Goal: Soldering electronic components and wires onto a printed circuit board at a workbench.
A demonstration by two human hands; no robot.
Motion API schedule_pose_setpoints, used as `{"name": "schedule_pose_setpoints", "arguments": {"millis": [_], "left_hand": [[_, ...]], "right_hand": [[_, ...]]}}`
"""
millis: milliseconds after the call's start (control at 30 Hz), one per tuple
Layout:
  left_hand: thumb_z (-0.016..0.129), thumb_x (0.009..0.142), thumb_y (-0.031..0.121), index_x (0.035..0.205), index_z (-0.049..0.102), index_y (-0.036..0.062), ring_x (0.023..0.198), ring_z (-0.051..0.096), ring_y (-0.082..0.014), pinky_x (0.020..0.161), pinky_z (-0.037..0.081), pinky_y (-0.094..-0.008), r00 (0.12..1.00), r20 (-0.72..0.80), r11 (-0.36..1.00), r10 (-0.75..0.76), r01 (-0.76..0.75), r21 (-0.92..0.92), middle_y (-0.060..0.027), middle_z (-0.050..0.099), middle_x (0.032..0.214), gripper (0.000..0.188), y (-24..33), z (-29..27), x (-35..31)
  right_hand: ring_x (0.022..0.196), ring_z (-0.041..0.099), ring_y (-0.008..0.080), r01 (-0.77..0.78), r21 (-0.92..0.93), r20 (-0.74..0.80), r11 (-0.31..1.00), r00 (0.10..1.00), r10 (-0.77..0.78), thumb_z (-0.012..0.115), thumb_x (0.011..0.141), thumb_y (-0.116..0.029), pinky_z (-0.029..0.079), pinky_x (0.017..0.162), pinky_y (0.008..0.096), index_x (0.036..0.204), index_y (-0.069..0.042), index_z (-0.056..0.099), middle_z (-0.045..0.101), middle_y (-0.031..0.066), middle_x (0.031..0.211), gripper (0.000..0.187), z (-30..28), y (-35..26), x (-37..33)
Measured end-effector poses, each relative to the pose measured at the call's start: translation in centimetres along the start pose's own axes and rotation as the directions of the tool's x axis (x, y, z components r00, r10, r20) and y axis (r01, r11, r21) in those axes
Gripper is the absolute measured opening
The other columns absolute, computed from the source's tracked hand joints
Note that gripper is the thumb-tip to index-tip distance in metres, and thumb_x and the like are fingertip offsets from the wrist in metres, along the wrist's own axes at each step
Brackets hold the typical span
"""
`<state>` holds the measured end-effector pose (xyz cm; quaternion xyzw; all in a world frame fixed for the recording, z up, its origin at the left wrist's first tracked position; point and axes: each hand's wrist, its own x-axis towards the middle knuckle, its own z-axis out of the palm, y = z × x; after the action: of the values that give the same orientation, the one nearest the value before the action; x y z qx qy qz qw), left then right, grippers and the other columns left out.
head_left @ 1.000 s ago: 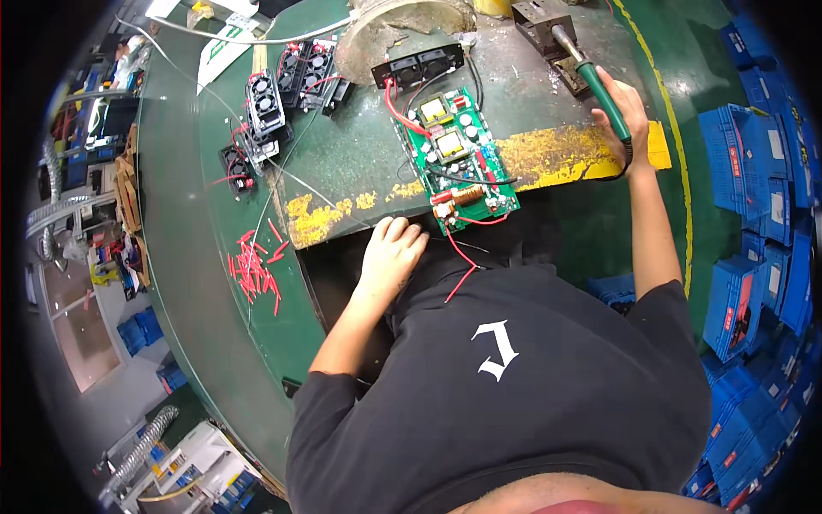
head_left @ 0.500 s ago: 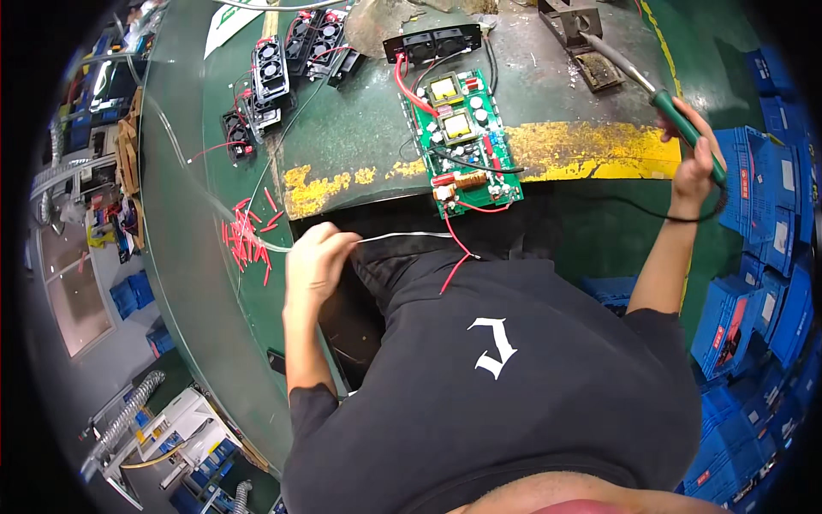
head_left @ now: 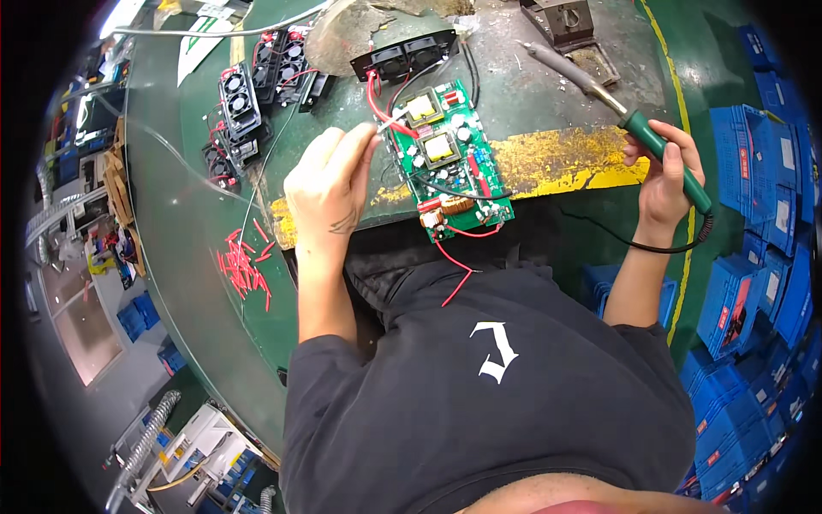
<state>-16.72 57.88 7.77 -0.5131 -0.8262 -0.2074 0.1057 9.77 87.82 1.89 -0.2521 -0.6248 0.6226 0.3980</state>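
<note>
My left hand (head_left: 332,176) is closed, thumb and fingertips pinching a thin silvery solder wire (head_left: 395,119). The wire's tip reaches over the upper left of a green circuit board (head_left: 454,190), which lies across the bench's yellow-striped front edge. In my right hand (head_left: 670,184) is a soldering iron (head_left: 666,158) with a green handle, its metal tip pointing up and left over the bench, apart from the board. Thick red leads join the board to a black panel with two fans (head_left: 406,56). From its lower end a red wire (head_left: 458,288) hangs in front of my shirt.
Several black fan units (head_left: 240,103) stand at the back left. Short red sleeves (head_left: 246,267) lie in a pile left of my forearm. A brown metal stand (head_left: 561,24) is at the back right. Blue crates (head_left: 741,163) line the right side.
My left hand has moved up and right with the solder wire, from beside the bench edge to the board's upper left. The soldering iron has shifted down and left, away from the metal stand.
</note>
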Motion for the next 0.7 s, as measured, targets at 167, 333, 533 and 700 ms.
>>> {"name": "schedule_pose_setpoints", "arguments": {"millis": [167, 333, 533, 700], "left_hand": [[0.059, 0.077, -0.011, 0.133, 0.066, 0.01, 0.094, 0.069, -0.0278, 0.079, 0.056, -0.0356, 0.998, 0.022, 0.998, 0.066, -0.066, 0.023, -0.0105, 0.072, 0.11, 0.06, 0.0, 1.2, 2.8], [0.067, 0.087, 0.0, 0.123, 0.068, 0.0053, 0.091, 0.065, -0.0312, 0.081, 0.053, -0.0378, 0.985, 0.174, 0.949, -0.019, 0.072, -0.306, -0.0141, 0.068, 0.099, 0.037, 1.3, 2.8, 4.3], [0.066, 0.097, 0.014, 0.115, 0.071, 0.0004, 0.081, 0.064, -0.014, 0.077, 0.053, -0.0305, 0.575, 0.761, 0.411, 0.301, 0.642, -0.647, -0.0074, 0.073, 0.094, 0.023, 0.8, 3.3, 5.2], [0.064, 0.098, 0.035, 0.108, 0.067, 0.0044, 0.07, 0.058, -0.0106, 0.062, 0.048, -0.0271, 0.146, 0.793, 0.329, 0.591, 0.855, -0.402, 0.0009, 0.062, 0.082, 0.032, 0.0, 1.7, 7.1]], "right_hand": [[0.077, 0.071, 0.026, -0.031, 0.038, -0.022, 0.999, 0.999, 0.032, 0.055, 0.1, -0.027, 0.056, 0.066, 0.0334, 0.116, 0.009, 0.064, 0.071, 0.0223, 0.093, 0.04, 0.9, 1.0, 0.1], [0.073, 0.068, 0.026, -0.086, 0.066, -0.045, 0.994, 0.995, 0.089, 0.054, 0.1, -0.029, 0.054, 0.062, 0.0334, 0.114, 0.007, 0.065, 0.069, 0.0207, 0.087, 0.04, 1.1, 2.1, 1.1], [0.068, 0.064, 0.0246, -0.216, 0.133, -0.087, 0.967, 0.97, 0.228, 0.051, 0.099, -0.031, 0.051, 0.06, 0.0336, 0.112, 0.006, 0.064, 0.068, 0.0213, 0.085, 0.042, 1.0, 3.7, 2.1], [0.069, 0.067, 0.0239, -0.19, 0.096, -0.043, 0.977, 0.98, 0.195, 0.051, 0.1, -0.03, 0.053, 0.06, 0.0319, 0.113, 0.006, 0.064, 0.071, 0.0228, 0.088, 0.041, 2.4, 1.4, 2.8]]}}
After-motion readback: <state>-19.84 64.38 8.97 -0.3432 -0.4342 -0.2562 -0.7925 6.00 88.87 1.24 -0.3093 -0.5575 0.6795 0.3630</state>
